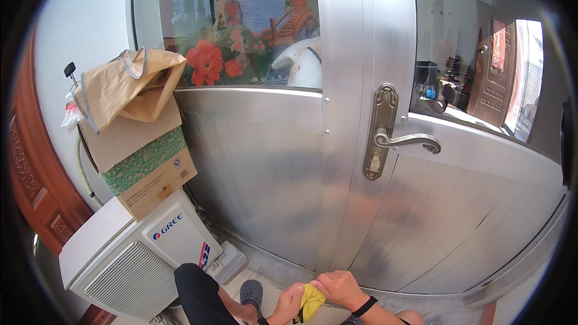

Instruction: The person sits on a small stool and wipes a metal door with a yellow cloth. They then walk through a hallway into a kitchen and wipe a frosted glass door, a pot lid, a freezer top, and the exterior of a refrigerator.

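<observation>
Low in the view, both of my hands grip a bunched yellow cloth. My left hand pinches its left side, and my right hand holds the upper right part. Something dark hangs at the cloth's lower left; what it is I cannot tell. Just beyond my hands stands a metal door with a glass upper pane. A scrolled lever handle on an ornate plate sits well above my right hand, apart from it.
On the left, a Gree air-conditioner outdoor unit carries a cardboard box with a tan fabric cover on top. Beside it rises a carved reddish-brown door. A grey clog is on the tiled floor.
</observation>
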Demonstrator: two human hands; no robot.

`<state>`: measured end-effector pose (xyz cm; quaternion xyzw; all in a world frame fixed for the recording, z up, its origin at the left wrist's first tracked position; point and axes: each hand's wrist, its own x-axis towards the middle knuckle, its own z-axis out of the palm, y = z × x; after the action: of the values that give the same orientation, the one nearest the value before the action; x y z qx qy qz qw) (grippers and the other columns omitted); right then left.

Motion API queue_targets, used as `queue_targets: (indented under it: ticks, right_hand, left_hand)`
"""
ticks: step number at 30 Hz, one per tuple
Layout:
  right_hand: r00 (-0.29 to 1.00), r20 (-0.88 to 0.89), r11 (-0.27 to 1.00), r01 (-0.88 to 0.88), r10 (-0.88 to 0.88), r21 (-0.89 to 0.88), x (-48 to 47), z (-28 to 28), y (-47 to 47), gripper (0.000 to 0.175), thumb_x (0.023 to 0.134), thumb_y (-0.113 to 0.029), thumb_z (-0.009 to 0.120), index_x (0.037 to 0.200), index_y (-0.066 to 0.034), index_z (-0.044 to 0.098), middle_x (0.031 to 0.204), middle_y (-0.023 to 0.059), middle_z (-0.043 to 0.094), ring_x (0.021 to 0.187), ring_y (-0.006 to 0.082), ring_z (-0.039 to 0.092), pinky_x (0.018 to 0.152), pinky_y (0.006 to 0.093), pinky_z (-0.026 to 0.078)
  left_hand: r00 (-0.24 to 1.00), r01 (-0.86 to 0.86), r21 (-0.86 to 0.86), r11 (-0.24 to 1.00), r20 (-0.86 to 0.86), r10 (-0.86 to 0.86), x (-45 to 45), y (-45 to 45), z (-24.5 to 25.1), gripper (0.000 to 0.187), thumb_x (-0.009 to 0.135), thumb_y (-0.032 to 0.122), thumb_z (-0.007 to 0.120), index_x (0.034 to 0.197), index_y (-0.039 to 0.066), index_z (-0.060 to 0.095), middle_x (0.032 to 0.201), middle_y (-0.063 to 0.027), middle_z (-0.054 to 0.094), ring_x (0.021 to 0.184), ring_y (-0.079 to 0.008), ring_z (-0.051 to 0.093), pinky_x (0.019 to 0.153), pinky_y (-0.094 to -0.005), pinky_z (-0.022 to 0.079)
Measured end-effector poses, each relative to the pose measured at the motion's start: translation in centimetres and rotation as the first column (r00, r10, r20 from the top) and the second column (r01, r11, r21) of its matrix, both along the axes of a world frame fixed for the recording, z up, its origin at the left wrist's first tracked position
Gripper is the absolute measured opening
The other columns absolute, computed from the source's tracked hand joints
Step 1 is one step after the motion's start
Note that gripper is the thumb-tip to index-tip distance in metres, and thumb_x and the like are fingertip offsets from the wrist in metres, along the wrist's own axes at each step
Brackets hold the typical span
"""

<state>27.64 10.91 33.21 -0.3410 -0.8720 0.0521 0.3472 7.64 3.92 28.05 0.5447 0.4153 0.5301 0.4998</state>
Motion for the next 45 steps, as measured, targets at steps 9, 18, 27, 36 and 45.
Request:
queue_targets:
  ticks: [9, 18, 27, 36, 45]
  right_hand:
    - [0.986, 0.011, 0.983, -0.168, 0.168, 0.069, -2.9, 0.5, -2.2, 0.064, 0.101, -0.044, 0.075, 0.152, -0.0101, 0.058, 0.146, 0.0160, 0.058, 0.127, 0.0384, 0.064, 0.103, 0.0456, 0.056]
    - [0.890, -0.416, 0.868, -0.048, -0.188, -0.494, 0.2, -1.7, -0.4, 0.041, 0.110, -0.032, 0.064, 0.144, -0.0087, 0.061, 0.128, 0.0140, 0.069, 0.115, 0.0279, 0.070, 0.087, 0.0387, 0.059]
    - [0.938, -0.284, 0.677, -0.076, -0.201, -0.732, -1.9, 3.9, -4.1, 0.034, 0.096, -0.045, 0.075, 0.102, -0.0121, 0.079, 0.080, 0.0132, 0.070, 0.075, 0.0199, 0.063, 0.070, 0.0391, 0.055]
    - [0.935, -0.332, 0.992, -0.128, 0.125, 0.014, -0.3, 4.9, -3.7, 0.027, 0.107, -0.026, 0.058, 0.124, -0.0051, 0.063, 0.125, 0.0186, 0.062, 0.116, 0.0424, 0.055, 0.102, 0.0531, 0.047]
    - [0.897, -0.424, 0.931, -0.254, 0.125, -0.262, -2.3, 1.7, -4.8, 0.026, 0.108, -0.024, 0.056, 0.121, -0.0029, 0.067, 0.125, 0.0210, 0.066, 0.117, 0.0390, 0.061, 0.102, 0.0512, 0.050]
  left_hand:
    - [0.980, -0.198, 0.026, 0.980, 0.001, 0.198, -1.2, -0.3, -2.2, 0.042, 0.115, 0.030, 0.054, 0.145, 0.000, 0.061, 0.135, -0.0195, 0.067, 0.123, -0.0329, 0.062, 0.109, -0.0479, 0.049]
    - [0.979, -0.031, 0.068, 0.997, -0.199, 0.044, 0.3, -1.4, 0.2, 0.038, 0.114, 0.017, 0.050, 0.144, -0.003, 0.061, 0.138, -0.0277, 0.064, 0.127, -0.0464, 0.057, 0.111, -0.0537, 0.047]
    - [0.996, 0.033, -0.180, 0.983, -0.071, -0.047, 0.7, 0.3, 0.0, 0.035, 0.113, 0.021, 0.057, 0.138, -0.004, 0.063, 0.126, -0.0191, 0.070, 0.123, -0.0338, 0.062, 0.111, -0.0440, 0.048]
    - [0.949, -0.215, 0.092, 0.972, -0.213, 0.231, 0.1, 1.2, 4.8, 0.068, 0.110, 0.035, 0.065, 0.161, -0.002, 0.039, 0.157, -0.0205, 0.051, 0.146, -0.0324, 0.048, 0.122, -0.0451, 0.039]
    - [0.987, -0.073, 0.093, 0.993, -0.137, 0.085, -1.0, 2.0, -6.4, 0.056, 0.112, 0.020, 0.056, 0.162, -0.002, 0.041, 0.154, -0.0180, 0.056, 0.141, -0.0278, 0.055, 0.120, -0.0389, 0.044]
